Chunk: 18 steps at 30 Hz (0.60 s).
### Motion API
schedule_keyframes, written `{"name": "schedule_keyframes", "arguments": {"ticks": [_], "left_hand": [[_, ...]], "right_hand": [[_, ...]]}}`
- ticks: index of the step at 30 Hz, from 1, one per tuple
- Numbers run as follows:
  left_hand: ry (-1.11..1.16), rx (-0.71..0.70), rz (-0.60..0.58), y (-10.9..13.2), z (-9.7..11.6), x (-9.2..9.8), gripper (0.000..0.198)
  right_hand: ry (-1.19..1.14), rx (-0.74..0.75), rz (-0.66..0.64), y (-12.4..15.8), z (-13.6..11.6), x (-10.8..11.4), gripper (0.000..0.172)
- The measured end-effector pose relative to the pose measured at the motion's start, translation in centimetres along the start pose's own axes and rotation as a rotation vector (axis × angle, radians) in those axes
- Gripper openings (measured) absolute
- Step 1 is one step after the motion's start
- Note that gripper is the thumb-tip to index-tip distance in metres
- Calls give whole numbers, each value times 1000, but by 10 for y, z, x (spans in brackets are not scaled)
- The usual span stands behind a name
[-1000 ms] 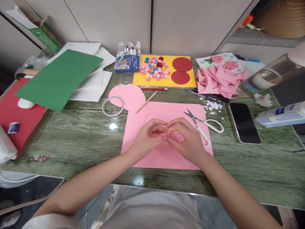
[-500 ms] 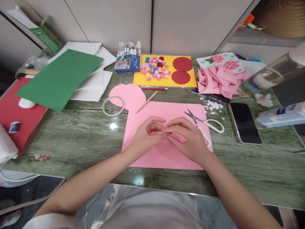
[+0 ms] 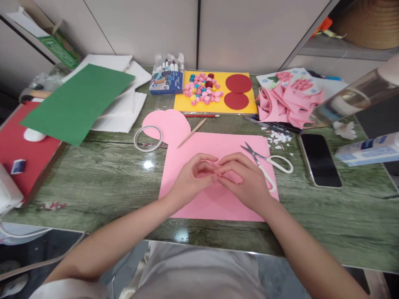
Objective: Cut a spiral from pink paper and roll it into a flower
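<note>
Over the pink paper sheet, my left hand and my right hand meet fingertip to fingertip. Both are closed in a pinch around something small and pinkish that the fingers mostly cover; I cannot make out its kind. White-handled scissors lie partly on the sheet, one handle beside my right hand, blades slightly apart. A pointed wooden stick rests at the sheet's upper left edge. Pink paper circles overlap beyond it, with a roll of tape on their left side.
A yellow sheet at the back carries small coloured paper rolls and two red circles. Pink paper scraps, a phone and a carton stand right. Left are green paper and a marker box.
My fingertips have shifted very slightly, still pinched together at the same spot. The things on the table have not moved.
</note>
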<state>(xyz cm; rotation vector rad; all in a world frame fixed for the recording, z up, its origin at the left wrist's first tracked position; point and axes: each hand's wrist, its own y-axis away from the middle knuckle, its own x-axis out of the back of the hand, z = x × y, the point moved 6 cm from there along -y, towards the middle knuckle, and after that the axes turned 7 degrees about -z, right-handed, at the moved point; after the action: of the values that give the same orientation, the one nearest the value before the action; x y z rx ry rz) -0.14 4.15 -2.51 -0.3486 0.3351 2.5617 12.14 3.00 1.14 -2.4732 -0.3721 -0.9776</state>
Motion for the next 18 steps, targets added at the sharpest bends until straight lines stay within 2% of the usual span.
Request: {"name": "schedule_keyframes", "arguments": {"ticks": [7, 10, 14, 18], "left_hand": [[-2, -6, -3, 1, -2, -2, 32], [14, -2, 0, 1, -2, -2, 33], [47, 29, 31, 1, -3, 1, 34], [81, 31, 35, 1, -3, 4, 34]], "right_hand": [[-27, -40, -10, 0, -1, -2, 18], [-14, -29, -5, 0, -2, -3, 16], [58, 43, 14, 0, -5, 1, 11], [115, 137, 42, 2, -9, 4, 20]]}}
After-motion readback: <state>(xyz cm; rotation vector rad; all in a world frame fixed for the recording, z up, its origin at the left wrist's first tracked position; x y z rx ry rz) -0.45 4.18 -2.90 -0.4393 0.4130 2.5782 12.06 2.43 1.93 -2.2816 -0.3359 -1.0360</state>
